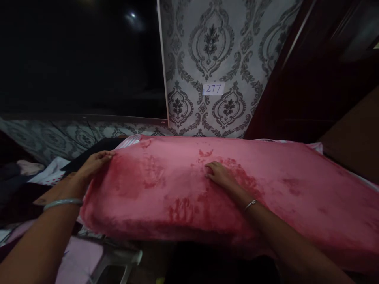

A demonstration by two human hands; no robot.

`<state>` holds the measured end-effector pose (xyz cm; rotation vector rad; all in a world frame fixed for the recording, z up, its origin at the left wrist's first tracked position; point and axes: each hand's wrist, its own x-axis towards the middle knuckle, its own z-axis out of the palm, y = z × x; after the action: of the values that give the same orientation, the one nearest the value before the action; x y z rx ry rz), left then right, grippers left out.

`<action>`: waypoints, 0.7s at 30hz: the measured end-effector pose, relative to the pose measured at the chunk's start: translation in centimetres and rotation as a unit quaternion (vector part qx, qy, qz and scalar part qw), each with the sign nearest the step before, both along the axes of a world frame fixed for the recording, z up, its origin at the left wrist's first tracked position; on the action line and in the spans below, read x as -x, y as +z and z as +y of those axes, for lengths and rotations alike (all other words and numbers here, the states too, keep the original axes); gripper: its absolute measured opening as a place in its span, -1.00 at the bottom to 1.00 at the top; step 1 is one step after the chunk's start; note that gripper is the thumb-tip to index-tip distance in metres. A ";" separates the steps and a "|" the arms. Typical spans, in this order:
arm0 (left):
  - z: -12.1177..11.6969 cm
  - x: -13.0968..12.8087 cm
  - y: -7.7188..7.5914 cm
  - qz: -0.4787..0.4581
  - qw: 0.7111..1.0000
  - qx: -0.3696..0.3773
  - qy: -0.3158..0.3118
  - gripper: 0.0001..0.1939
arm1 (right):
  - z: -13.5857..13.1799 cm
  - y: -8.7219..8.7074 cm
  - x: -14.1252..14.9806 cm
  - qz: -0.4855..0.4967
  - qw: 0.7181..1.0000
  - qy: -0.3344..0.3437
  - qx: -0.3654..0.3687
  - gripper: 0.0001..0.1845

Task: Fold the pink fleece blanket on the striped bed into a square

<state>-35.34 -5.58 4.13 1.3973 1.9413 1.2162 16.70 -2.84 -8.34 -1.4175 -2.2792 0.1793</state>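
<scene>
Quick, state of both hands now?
Left hand: nearly closed at the edge of the pink cloth; grip cannot be told.
Right hand: partly open over the cloth, fingers curled, nothing visibly held.

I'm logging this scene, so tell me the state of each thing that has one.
Cloth: spread out, patched with darker marks
Left hand: fingers together at the cloth's left edge
Right hand: fingers bent, over the cloth's middle; contact unclear
TV: screen dark
Card: on the wall, reads 277
</scene>
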 end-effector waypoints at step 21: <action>-2.6 -2.5 4.6 -0.154 0.982 -0.104 0.040 -0.59 | 0.1 -2.7 0.5 -0.001 1.000 -0.003 -0.001 -0.48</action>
<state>-32.81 -8.13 8.71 1.1524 1.7090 1.6067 16.20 -2.76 -11.06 -1.4243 -2.2771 0.1744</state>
